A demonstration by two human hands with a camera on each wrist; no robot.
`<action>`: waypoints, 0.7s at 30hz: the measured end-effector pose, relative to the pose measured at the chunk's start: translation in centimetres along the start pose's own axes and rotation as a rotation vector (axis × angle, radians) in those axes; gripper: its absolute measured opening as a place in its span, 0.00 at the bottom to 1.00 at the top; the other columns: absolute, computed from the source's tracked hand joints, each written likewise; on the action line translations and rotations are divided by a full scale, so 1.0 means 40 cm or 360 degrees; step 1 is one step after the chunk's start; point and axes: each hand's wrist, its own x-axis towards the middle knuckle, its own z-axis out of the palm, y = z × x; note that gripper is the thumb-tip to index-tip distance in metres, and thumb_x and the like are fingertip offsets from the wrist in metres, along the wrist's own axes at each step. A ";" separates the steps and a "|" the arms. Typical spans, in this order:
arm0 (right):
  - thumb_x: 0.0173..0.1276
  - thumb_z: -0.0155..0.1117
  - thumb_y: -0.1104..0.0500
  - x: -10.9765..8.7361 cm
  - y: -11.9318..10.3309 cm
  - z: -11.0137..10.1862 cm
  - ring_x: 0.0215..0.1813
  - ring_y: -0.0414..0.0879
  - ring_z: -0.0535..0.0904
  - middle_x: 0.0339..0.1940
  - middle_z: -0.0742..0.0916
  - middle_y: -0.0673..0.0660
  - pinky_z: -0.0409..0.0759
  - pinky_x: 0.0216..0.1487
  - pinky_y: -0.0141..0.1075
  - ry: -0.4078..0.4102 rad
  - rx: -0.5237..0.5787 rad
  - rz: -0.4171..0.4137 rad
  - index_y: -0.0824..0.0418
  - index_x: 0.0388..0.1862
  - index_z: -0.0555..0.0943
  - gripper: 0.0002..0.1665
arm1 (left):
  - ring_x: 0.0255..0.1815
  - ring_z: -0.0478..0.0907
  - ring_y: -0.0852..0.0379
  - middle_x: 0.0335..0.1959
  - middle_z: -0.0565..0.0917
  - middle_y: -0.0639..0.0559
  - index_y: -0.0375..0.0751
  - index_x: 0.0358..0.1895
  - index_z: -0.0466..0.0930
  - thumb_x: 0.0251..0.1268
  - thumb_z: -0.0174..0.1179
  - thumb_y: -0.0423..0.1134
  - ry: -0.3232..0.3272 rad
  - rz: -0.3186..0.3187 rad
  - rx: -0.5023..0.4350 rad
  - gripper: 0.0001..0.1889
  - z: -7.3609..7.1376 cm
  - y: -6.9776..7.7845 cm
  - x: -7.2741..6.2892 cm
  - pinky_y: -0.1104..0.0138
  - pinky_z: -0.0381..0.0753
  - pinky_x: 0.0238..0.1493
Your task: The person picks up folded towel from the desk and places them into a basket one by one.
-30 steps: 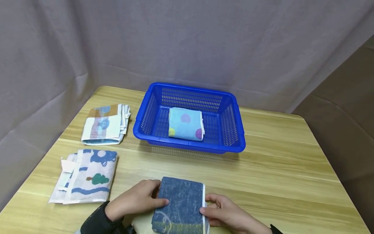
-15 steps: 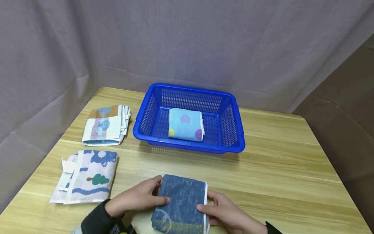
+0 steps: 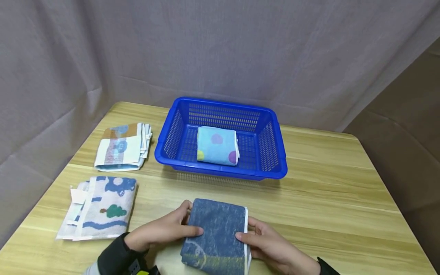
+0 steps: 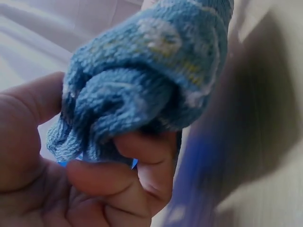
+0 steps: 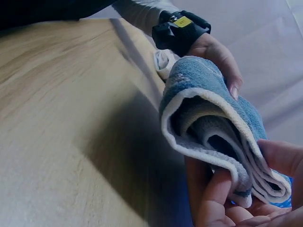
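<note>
While both hands hold the same folded dark blue towel (image 3: 218,233) at the near edge of the table (image 3: 326,183), its white-edged side faces right. Left hand (image 3: 165,231): gripping the left side, thumb on the top face, other fingers beneath the folds. Right hand (image 3: 269,244): pinching the white edge, thumb on top, fingers under. Neither hand spread wide. From the right wrist, several layers show curled inside one another at the towel's end; a dark shadow (image 5: 128,142) lies on the wood, the towel clear of the surface. Dull yellow band and pale curl pattern on the towel's near part.

Far side, near the middle: blue basket (image 3: 223,172), slotted walls, with a light blue dotted towel (image 3: 216,147) folded flat on its floor. Far left: white towel with a brown band (image 3: 120,151), folded. Nearer, also left: white towel with a green tree (image 3: 104,210), a label sticking out. Grey cloth (image 3: 240,49) hangs behind. Black strapped device with a yellow tag (image 5: 182,28) on the left wrist.
</note>
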 end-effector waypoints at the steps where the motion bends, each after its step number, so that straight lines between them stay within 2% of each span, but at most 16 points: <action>1: 0.76 0.57 0.58 0.000 -0.001 0.000 0.54 0.50 0.86 0.58 0.85 0.61 0.84 0.54 0.46 -0.0002 0.0007 -0.0006 0.70 0.79 0.47 0.43 | 0.32 0.64 0.54 0.31 0.64 0.49 0.36 0.50 0.52 0.71 0.60 0.42 0.0001 -0.0016 -0.0069 0.24 0.001 0.001 0.000 0.63 0.61 0.37; 4: 0.77 0.55 0.59 -0.002 -0.003 0.000 0.54 0.48 0.85 0.58 0.85 0.58 0.84 0.54 0.45 -0.0020 0.0029 -0.0037 0.68 0.79 0.46 0.42 | 0.44 0.77 0.55 0.45 0.76 0.42 0.35 0.60 0.48 0.70 0.60 0.41 0.0006 -0.0047 -0.0286 0.30 0.005 0.004 0.001 0.63 0.74 0.47; 7: 0.77 0.54 0.60 -0.004 -0.007 0.002 0.54 0.47 0.84 0.56 0.85 0.54 0.83 0.55 0.44 -0.0042 0.0048 -0.0087 0.68 0.79 0.47 0.41 | 0.55 0.81 0.50 0.59 0.76 0.35 0.35 0.69 0.43 0.70 0.60 0.41 0.0001 -0.0062 -0.0466 0.37 0.008 0.005 0.002 0.58 0.80 0.57; 10: 0.77 0.54 0.61 -0.006 -0.013 0.003 0.54 0.46 0.84 0.55 0.86 0.53 0.83 0.55 0.43 -0.0051 0.0057 -0.0114 0.69 0.78 0.48 0.39 | 0.58 0.80 0.49 0.63 0.74 0.34 0.35 0.73 0.41 0.70 0.61 0.42 -0.0006 -0.0070 -0.0493 0.41 0.009 0.005 0.004 0.55 0.79 0.60; 16: 0.77 0.54 0.61 -0.005 -0.022 0.003 0.54 0.46 0.85 0.55 0.86 0.53 0.83 0.55 0.42 -0.0033 0.0080 -0.0102 0.68 0.77 0.51 0.37 | 0.60 0.78 0.49 0.65 0.72 0.34 0.33 0.74 0.43 0.70 0.61 0.43 0.0006 -0.0045 -0.0494 0.41 0.014 0.007 0.012 0.55 0.78 0.62; 21: 0.76 0.55 0.61 -0.004 -0.021 0.003 0.52 0.45 0.86 0.53 0.87 0.53 0.84 0.54 0.43 -0.0009 0.0082 -0.0103 0.69 0.76 0.54 0.36 | 0.66 0.73 0.46 0.70 0.68 0.35 0.35 0.78 0.42 0.70 0.61 0.43 -0.0007 -0.0009 -0.0410 0.43 0.016 0.004 0.017 0.53 0.74 0.66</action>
